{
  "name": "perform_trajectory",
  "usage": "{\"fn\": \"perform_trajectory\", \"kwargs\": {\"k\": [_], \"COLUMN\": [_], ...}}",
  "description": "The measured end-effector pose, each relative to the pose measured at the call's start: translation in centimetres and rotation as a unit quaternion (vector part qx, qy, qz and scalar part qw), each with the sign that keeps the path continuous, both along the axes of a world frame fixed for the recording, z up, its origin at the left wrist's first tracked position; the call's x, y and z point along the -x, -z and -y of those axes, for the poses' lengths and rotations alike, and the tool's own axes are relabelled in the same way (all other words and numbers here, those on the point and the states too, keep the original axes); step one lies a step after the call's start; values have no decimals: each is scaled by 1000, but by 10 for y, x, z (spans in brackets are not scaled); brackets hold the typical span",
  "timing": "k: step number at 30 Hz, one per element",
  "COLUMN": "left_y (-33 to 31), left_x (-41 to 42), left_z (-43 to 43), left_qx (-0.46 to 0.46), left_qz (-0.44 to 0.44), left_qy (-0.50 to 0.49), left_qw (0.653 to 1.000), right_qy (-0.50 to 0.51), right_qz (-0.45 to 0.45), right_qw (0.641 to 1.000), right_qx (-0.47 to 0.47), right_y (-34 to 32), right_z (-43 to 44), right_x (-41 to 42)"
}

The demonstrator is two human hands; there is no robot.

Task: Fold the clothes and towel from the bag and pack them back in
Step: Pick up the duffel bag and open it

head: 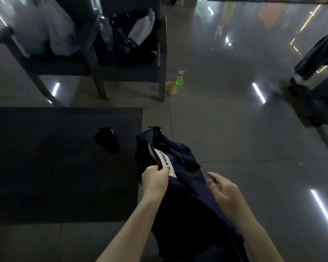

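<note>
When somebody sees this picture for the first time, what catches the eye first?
First, the navy duffel bag at bottom centre: the left hand grips it beside its white label, and the right hand is open at its right side. Next, the green spray bottle on the glossy floor, beside a chair leg.

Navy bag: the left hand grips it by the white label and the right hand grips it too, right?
Not quite. The head view shows the left hand gripping the navy bag by the white label, but the right hand is open, fingers spread, gripping nothing.
</note>
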State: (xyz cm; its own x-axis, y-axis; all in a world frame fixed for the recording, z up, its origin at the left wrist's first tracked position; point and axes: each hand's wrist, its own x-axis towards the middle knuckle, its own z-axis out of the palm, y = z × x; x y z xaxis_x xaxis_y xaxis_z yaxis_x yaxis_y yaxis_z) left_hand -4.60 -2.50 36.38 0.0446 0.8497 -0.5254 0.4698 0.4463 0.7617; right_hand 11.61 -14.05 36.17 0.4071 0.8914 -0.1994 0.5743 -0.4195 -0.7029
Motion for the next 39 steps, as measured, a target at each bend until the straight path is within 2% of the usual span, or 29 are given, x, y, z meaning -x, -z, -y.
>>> {"fn": "perform_trajectory", "kwargs": {"k": [9,17,22,24,28,33,36,39], "left_y": [-26,-58,-61,-61,-58,-45,-42,-40], "left_x": [147,282,331,344,366,396,417,443], "left_z": [53,16,-22,-41,-88,-153,-187,-221], "left_qx": [11,-16,-1,21,61,83,78,78], "left_qz": [54,54,58,67,104,143,166,186], "left_qy": [-169,-262,-319,-347,-395,-443,-452,-444], "left_qw": [984,963,946,935,911,881,873,873], "right_qy": [-121,-175,-241,-272,-342,-388,-355,-321], "right_qz": [2,7,20,47,168,255,306,271], "right_qw": [992,984,970,961,925,886,881,899], "right_qx": [32,-14,8,21,5,-8,-67,-126], "right_y": [-43,-72,-75,-74,-65,-35,-23,-22], "right_z": [-3,-45,-87,-108,-165,-243,-283,-329], "right_x": [138,259,306,322,354,412,444,471]}}
